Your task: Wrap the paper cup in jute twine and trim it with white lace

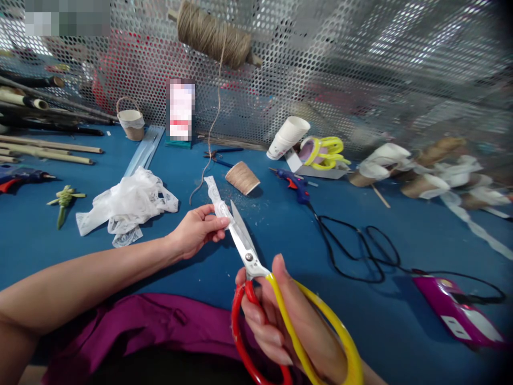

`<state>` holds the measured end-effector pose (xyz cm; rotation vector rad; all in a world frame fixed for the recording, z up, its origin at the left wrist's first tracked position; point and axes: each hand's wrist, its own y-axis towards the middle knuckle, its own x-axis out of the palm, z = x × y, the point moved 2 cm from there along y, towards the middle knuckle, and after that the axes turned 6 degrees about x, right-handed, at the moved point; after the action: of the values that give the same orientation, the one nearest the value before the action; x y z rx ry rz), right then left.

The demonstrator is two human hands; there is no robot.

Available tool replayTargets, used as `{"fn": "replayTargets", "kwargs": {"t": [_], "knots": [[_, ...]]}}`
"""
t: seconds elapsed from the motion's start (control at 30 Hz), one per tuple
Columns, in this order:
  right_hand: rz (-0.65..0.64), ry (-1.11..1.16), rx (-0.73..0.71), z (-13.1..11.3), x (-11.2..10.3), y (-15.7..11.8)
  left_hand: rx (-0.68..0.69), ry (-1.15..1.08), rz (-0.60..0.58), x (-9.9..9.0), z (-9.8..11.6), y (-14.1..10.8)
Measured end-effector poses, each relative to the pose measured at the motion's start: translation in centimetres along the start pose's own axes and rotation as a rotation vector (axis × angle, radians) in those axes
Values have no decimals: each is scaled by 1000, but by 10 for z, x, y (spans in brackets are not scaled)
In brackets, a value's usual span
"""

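A strip of white lace (214,192) is pinched between the thumb and fingers of my left hand (202,227), its far end pointing up and away. My right hand (276,321) grips a pair of scissors (249,256) with one red and one yellow handle loop. The blades are slightly apart, and one lies right against the lace beside my left thumb. Just beyond the blades a small cup wrapped in brown twine (242,178) rests on its side. To the left of my left hand lies a crumpled heap of white lace (132,200).
A twine spool (212,35) hangs on the perforated metal screen, its loose end trailing down. Right of centre lie a blue glue gun (294,184) with a black cord, paper cups (288,136) and a purple box (457,310). Sticks (52,147) and a small handled basket (131,125) are left.
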<state>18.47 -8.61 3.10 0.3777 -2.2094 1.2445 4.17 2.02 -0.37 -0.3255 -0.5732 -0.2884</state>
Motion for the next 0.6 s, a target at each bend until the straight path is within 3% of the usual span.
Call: {"fn": "replayTargets", "kwargs": {"t": [0.6], "knots": [[2,63,-10,3,-2,-1,-33,105,-80,5,-3,-5]]}}
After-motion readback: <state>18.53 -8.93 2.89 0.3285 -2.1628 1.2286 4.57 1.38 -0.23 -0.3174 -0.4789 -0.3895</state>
